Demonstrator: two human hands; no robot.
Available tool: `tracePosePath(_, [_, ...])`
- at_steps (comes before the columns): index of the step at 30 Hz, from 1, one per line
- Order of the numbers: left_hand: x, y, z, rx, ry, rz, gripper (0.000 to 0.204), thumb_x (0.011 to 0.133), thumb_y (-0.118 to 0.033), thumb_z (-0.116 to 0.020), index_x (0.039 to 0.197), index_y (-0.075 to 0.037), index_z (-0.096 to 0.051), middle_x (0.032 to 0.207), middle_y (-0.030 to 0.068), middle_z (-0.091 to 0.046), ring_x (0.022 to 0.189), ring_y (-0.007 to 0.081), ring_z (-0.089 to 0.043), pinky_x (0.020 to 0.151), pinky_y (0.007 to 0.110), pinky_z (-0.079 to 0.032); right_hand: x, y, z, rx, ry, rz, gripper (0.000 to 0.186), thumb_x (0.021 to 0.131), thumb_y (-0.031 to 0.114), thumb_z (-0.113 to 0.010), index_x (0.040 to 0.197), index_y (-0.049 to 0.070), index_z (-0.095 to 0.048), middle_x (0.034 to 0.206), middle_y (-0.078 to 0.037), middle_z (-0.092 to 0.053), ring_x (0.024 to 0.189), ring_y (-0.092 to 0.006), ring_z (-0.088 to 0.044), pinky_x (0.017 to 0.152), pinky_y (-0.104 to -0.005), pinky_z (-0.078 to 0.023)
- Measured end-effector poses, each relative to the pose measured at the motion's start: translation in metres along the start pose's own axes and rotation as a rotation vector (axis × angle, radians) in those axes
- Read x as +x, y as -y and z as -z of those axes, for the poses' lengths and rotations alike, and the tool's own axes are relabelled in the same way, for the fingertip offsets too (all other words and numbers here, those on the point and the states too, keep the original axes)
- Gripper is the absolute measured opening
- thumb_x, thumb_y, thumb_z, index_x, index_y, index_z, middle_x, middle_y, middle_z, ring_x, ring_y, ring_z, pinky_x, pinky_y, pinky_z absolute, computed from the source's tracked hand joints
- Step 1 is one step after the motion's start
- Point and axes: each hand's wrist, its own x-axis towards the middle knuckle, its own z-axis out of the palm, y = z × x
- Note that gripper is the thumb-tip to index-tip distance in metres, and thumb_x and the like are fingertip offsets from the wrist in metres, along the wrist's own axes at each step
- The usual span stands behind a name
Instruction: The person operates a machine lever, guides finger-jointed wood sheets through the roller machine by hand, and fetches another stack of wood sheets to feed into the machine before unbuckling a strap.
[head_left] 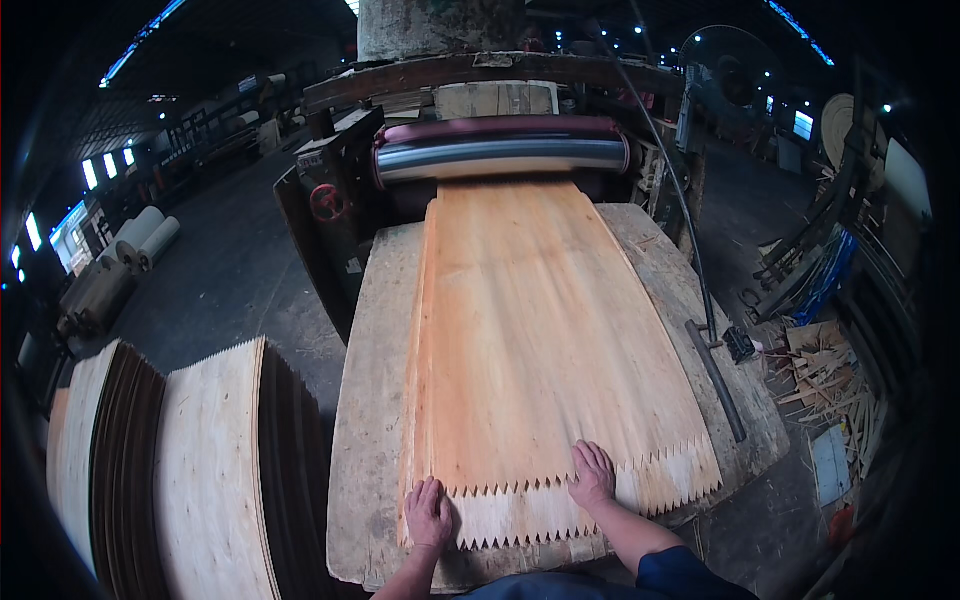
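A long sheet of wood veneer [530, 340] with a saw-toothed near edge lies over at least one paler toothed sheet [525, 515] on the worktable [375, 400]. Its far end reaches the shiny metal roller [500, 155] of a machine. My left hand [429, 512] rests at the near left corner of the veneer, fingers pointing forward. Near the middle of the toothed edge, my right hand [592, 474] lies on the veneer with its fingers extended. Neither hand is wrapped round anything.
Tall stacks of toothed veneer [210, 470] stand at my left. On the table's right lies a dark metal bar with a crosspiece [718, 385]. A red handwheel [327, 203] sits on the machine's left side. Wood scraps [835, 385] litter the floor at right.
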Motion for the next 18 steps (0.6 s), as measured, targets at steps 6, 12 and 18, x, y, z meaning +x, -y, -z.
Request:
tracePosePath(6, [-0.0003, 0.0002, -0.0005, 0.001, 0.009, 0.005, 0.040, 0.084, -0.016, -0.061, 0.122, -0.006, -0.059, 0.130, 0.0123, -0.058, 0.123, 0.0338, -0.049, 0.107, 0.047, -0.033, -0.0002, 0.0003, 0.0010, 0.008, -0.009, 0.000, 0.065, 0.067, 0.021, -0.075, 0.126, 0.006, -0.053, 0.138, -0.008, -0.047, 0.131, -0.0277, -0.038, 0.112, -0.0425, -0.028])
tracePosePath(12, [-0.0006, 0.0003, -0.0004, 0.001, 0.011, 0.006, 0.040, 0.084, -0.017, -0.061, 0.122, -0.007, -0.060, 0.130, 0.0122, -0.058, 0.123, 0.0337, -0.049, 0.107, 0.047, -0.032, -0.0003, 0.0006, 0.0003, 0.010, -0.021, 0.003, 0.064, 0.068, 0.021, -0.074, 0.126, 0.006, -0.053, 0.138, -0.008, -0.047, 0.131, -0.0277, -0.038, 0.112, -0.0423, -0.028])
tracePosePath(18, [-0.0007, 0.0033, -0.0024, -0.002, 0.007, 0.002, 0.040, 0.084, -0.017, -0.061, 0.123, -0.007, -0.059, 0.130, 0.0120, -0.058, 0.124, 0.0333, -0.049, 0.107, 0.046, -0.032, 0.0004, 0.0018, 0.0016, 0.009, -0.011, -0.006, 0.064, 0.068, 0.022, -0.074, 0.126, 0.007, -0.053, 0.139, -0.007, -0.046, 0.132, -0.0275, -0.038, 0.112, -0.0420, -0.028])
